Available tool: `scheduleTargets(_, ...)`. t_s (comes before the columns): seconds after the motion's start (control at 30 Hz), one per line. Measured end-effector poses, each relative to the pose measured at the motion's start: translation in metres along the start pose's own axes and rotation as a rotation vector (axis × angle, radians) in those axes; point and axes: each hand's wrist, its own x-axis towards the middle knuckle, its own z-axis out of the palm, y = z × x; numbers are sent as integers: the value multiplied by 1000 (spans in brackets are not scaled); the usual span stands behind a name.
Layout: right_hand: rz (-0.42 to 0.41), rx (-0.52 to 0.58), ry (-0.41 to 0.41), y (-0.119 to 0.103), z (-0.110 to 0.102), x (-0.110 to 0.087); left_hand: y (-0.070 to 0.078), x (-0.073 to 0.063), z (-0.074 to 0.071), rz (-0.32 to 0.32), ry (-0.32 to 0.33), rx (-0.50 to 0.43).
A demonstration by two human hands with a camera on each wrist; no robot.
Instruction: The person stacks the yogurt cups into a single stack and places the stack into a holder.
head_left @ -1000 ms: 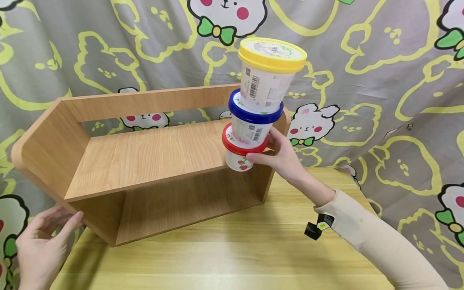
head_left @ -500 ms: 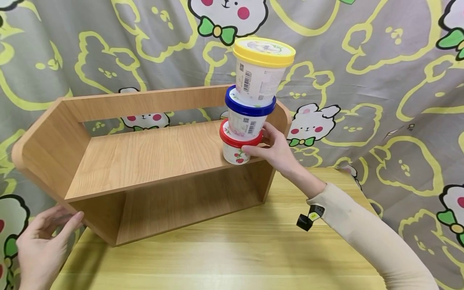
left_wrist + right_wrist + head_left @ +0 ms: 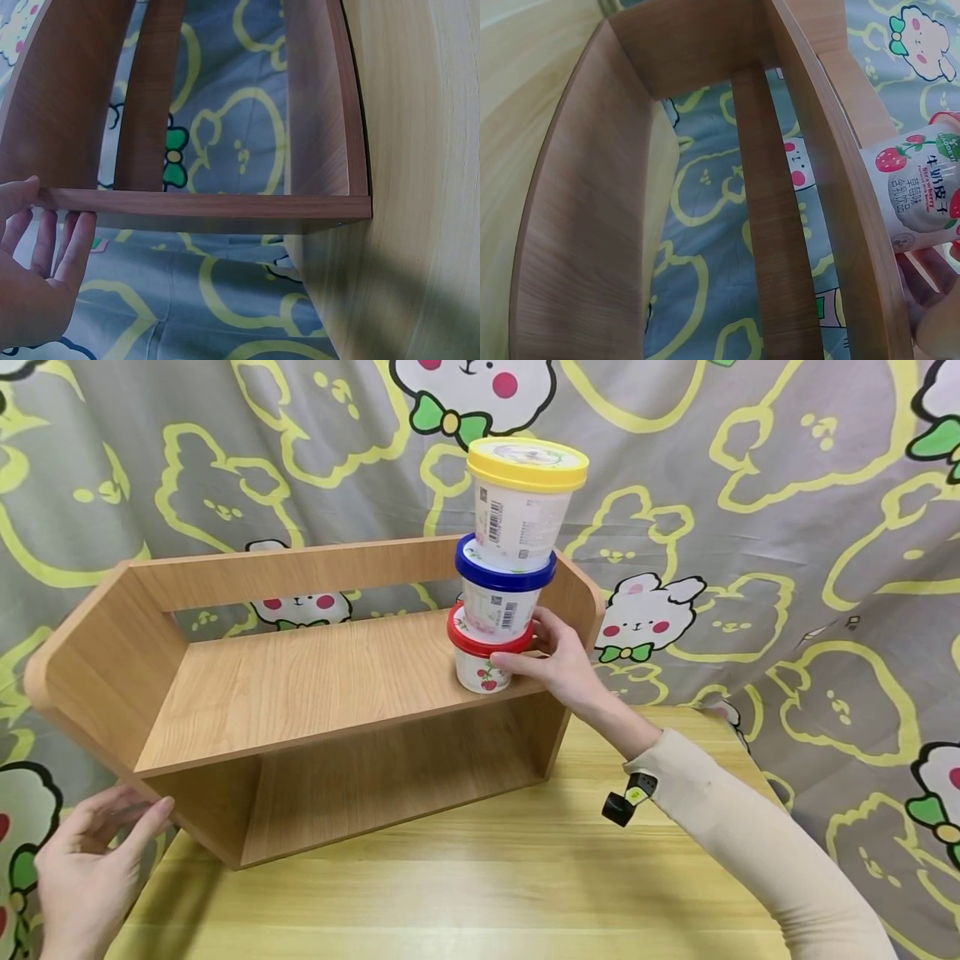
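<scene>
My right hand [image 3: 572, 675] grips the lowest tub of a three-high stack, a white strawberry-printed tub with a red lid [image 3: 474, 670]. On it stands a blue-lidded tub [image 3: 495, 608], topped by a larger yellow-lidded tub [image 3: 519, 522]. The stack leans slightly. In the right wrist view the printed tub's [image 3: 919, 195] base is at the upper board, near its right front edge; whether it bears fully on the board I cannot tell. My left hand [image 3: 93, 864] holds the left side panel of the wooden shelf [image 3: 322, 681], thumb and fingers on opposite faces [image 3: 41, 277].
The two-level shelf stands on a pale wooden table [image 3: 450, 893], with a back rail [image 3: 315, 572] across its top. Its right side panel [image 3: 581, 597] rises just beside the stack. A grey cartoon-printed curtain [image 3: 675, 468] hangs behind.
My right hand has carried the stack left and slightly down, bringing the red-lidded tub to the upper board, and the stack stands straighter. My left hand stays on the side panel.
</scene>
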Motion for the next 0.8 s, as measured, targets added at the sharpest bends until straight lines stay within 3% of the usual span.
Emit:
scheduleTargets(0.47, 4, -11, -4, 1, 3, 8, 0, 0, 0, 2, 9, 83)
scheduleTargets(0.8, 4, -3, -20, 0, 5, 9, -1, 0, 0, -10, 20, 92)
